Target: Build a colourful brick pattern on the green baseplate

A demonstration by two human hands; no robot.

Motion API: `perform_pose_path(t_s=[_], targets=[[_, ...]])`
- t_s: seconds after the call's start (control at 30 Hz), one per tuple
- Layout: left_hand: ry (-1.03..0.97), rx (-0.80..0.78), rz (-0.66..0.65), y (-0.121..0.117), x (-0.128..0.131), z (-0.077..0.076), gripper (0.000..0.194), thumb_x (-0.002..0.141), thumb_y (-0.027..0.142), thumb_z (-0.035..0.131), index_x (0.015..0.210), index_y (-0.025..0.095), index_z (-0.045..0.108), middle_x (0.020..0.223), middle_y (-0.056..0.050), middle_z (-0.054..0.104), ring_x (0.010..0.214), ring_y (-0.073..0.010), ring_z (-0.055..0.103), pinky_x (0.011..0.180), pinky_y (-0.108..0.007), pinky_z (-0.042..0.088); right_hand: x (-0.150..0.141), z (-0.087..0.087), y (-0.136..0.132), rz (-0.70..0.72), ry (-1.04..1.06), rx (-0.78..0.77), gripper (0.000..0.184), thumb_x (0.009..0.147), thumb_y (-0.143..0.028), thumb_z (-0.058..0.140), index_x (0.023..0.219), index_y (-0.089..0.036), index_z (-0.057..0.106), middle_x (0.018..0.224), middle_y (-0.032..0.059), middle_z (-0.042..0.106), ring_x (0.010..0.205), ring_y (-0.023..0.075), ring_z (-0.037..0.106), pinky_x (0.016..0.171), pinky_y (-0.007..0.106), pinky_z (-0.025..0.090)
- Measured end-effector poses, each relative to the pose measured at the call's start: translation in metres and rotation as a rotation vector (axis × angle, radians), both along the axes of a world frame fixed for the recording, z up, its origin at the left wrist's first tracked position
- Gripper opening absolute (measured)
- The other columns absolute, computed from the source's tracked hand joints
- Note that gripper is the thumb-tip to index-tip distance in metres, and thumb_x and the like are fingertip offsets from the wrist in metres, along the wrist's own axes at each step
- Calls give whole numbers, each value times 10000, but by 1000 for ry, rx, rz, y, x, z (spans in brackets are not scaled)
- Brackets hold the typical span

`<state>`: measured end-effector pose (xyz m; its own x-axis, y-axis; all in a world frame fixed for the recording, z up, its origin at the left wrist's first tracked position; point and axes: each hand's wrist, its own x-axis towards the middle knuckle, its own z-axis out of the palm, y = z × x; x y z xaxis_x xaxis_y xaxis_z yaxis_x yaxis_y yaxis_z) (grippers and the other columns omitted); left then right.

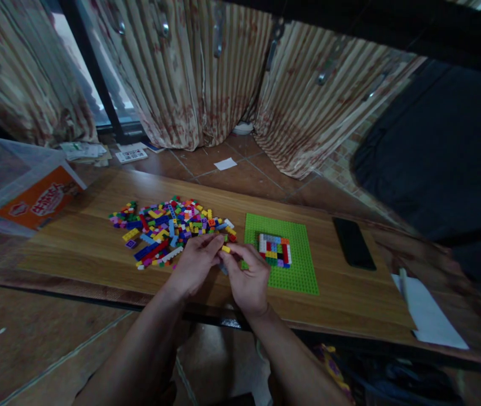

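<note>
My left hand (195,264) and my right hand (246,279) meet above the wooden table (75,248), fingertips pinched together on a small yellow brick (225,248). Just beyond the hands lies a pile of small coloured bricks (168,228). To the right of my right hand lies a green baseplate (295,270) that carries a small square wall of mixed-colour bricks (274,250).
A black phone (353,242) lies right of the baseplate. White paper with a pen (428,313) sits at the table's right end. A clear plastic box with an orange label (16,189) stands at the left. Curtains (189,73) hang behind, over a tiled floor.
</note>
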<state>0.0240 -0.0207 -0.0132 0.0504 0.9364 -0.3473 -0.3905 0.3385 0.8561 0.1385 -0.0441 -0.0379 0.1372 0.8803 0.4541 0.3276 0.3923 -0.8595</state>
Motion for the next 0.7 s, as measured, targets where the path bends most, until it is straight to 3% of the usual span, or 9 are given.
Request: perform_pose_path(t_s=[0.13, 0.27, 0.4, 0.5, 0.7], targets=[[-64, -16, 36, 1, -2, 2, 233, 688, 277, 751, 816, 106, 658, 779, -47, 700, 699, -148, 669, 702, -275, 559, 12, -3, 6, -27, 86, -53, 159, 850, -264, 640, 987, -203, 693, 882, 39, 697, 769, 156, 644, 705, 289, 533], [-104, -83, -22, 1, -4, 7, 201, 782, 220, 633, 924, 83, 672, 822, -111, 726, 733, -182, 697, 705, -277, 551, 35, -3, 11, -29, 136, -137, 199, 868, -306, 606, 1022, -218, 696, 919, 38, 698, 779, 158, 656, 712, 300, 540], [-177, -157, -96, 2, -7, 12, 247, 876, 255, 509, 939, 86, 678, 757, -105, 710, 639, -145, 663, 624, -240, 520, 62, 2, 17, -43, -7, -186, 256, 898, -344, 550, 1058, -224, 710, 919, 42, 685, 740, 150, 635, 677, 296, 516], [-192, -183, -135, 3, -8, 10, 267, 901, 281, 488, 914, 96, 679, 692, -70, 677, 554, -116, 611, 549, -216, 479, 81, 2, 19, -12, -137, -169, 260, 906, -338, 536, 1050, -231, 723, 968, 53, 686, 852, 168, 632, 751, 310, 510], [-115, -194, -88, 2, -4, 8, 273, 897, 311, 523, 745, 109, 628, 639, -47, 644, 515, -105, 575, 515, -213, 449, 105, -7, 16, 30, -215, -268, 214, 864, -339, 610, 1018, -231, 711, 973, 47, 719, 886, 197, 664, 811, 343, 505]])
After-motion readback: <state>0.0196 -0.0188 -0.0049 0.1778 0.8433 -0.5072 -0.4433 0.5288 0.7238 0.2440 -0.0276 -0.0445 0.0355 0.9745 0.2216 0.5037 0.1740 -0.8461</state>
